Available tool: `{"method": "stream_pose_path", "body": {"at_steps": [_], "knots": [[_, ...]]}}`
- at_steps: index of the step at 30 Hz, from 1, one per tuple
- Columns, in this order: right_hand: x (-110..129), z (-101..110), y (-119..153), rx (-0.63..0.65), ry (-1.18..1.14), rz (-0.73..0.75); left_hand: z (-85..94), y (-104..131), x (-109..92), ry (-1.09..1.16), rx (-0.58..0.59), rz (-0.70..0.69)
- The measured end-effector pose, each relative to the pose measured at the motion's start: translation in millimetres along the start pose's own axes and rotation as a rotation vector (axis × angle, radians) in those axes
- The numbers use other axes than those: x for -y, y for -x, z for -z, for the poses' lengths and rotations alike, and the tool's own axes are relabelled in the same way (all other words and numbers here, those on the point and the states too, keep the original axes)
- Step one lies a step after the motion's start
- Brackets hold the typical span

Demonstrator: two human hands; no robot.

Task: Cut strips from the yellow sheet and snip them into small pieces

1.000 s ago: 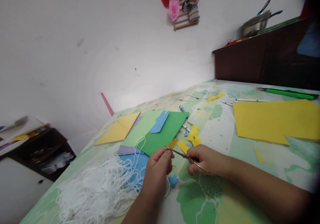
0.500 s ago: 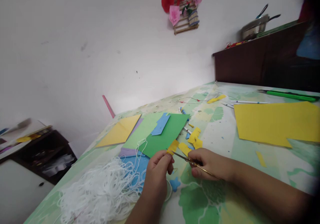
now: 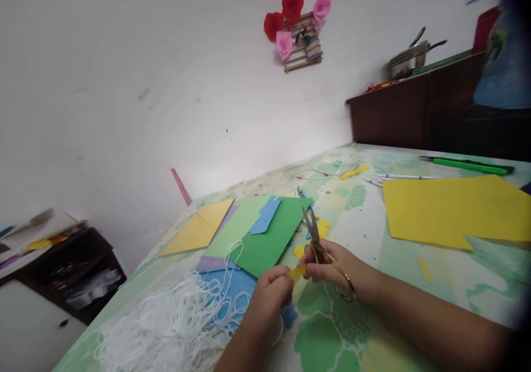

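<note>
My left hand (image 3: 271,294) pinches a small yellow piece (image 3: 297,273) that looks like foam or paper. Gold-handled scissors (image 3: 314,232) are in my right hand (image 3: 338,270), blades pointing up and slightly apart. The thumb and a finger of that hand also touch the right end of the yellow piece. Below my left hand, a blue star-shaped cutout (image 3: 289,315) is partly covered. Yellow scraps (image 3: 323,229) lie just beyond the scissors. White cord (image 3: 166,325) is heaped in a loose tangle left of my left hand, partly over a blue sheet (image 3: 232,289).
Green sheets (image 3: 274,245) lie ahead, a blue strip (image 3: 265,215) on top. A yellow-orange sheet (image 3: 199,227) is farther left. On the right are a large yellow sheet (image 3: 452,209), white sticks (image 3: 406,177) and a green-handled cutter (image 3: 468,166). A dark cabinet (image 3: 390,109) stands behind.
The scissors have swung from pointing left at the yellow piece to pointing upward. My right fingers have moved in to touch the piece. The view has tilted up slightly.
</note>
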State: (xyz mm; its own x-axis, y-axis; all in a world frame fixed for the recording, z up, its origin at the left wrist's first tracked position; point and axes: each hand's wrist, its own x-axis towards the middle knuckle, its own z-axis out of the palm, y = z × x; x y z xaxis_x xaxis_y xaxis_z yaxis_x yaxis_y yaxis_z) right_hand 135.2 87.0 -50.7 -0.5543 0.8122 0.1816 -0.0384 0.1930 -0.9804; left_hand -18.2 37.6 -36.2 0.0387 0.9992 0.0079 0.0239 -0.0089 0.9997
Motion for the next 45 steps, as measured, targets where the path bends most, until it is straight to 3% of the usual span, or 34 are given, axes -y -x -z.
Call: {"method": "stream_pose_path", "body": {"at_steps": [6, 10, 14, 19, 21, 25, 28, 33, 36, 39, 41, 45], "knots": [[-2, -3, 0, 0.108, 0.048, 0.003, 0.2, 2, 5, -0.144, 0.077, 0.05], [1, -2, -1, 0.037, 0.12, -0.033, -0.9, -1, 9, -0.126, 0.102, 0.067], [-1, -3, -3, -0.096, 0.011, -0.041, -4.3, -3, 9, -0.141, 0.074, -0.004], [-4, -7, -6, -0.103, -0.088, -0.036, -5.7, -3, 5, -0.469, -0.013, -0.14], [-2, -1, -8, -0.202, -0.053, -0.042, -4.9, -2, 5, -0.643, -0.06, -0.215], [-5, 29, -17, -0.661, 0.11, -0.047, -5.4, 0, 6, -0.95, -0.034, -0.326], [-14, 51, -21, -0.762, 0.166, -0.085, -7.7, 2, 7, -1.084, 0.038, -0.364], [-17, 55, -22, -0.776, 0.279, -0.048, -8.1, 2, 7, -1.165, 0.035, -0.403], [-9, 48, -22, -0.751, 0.325, 0.016, -7.1, 2, 7, -1.19, 0.035, -0.431], [5, 45, -13, -0.818, 0.378, 0.054, -6.9, 3, 6, -1.241, 0.053, -0.47], [21, 49, 4, -0.876, 0.442, 0.079, -6.8, 3, 6, -1.283, 0.051, -0.496], [60, 79, 69, -0.611, 0.709, 0.069, -5.7, 1, 8, -1.326, 0.025, -0.569]]}}
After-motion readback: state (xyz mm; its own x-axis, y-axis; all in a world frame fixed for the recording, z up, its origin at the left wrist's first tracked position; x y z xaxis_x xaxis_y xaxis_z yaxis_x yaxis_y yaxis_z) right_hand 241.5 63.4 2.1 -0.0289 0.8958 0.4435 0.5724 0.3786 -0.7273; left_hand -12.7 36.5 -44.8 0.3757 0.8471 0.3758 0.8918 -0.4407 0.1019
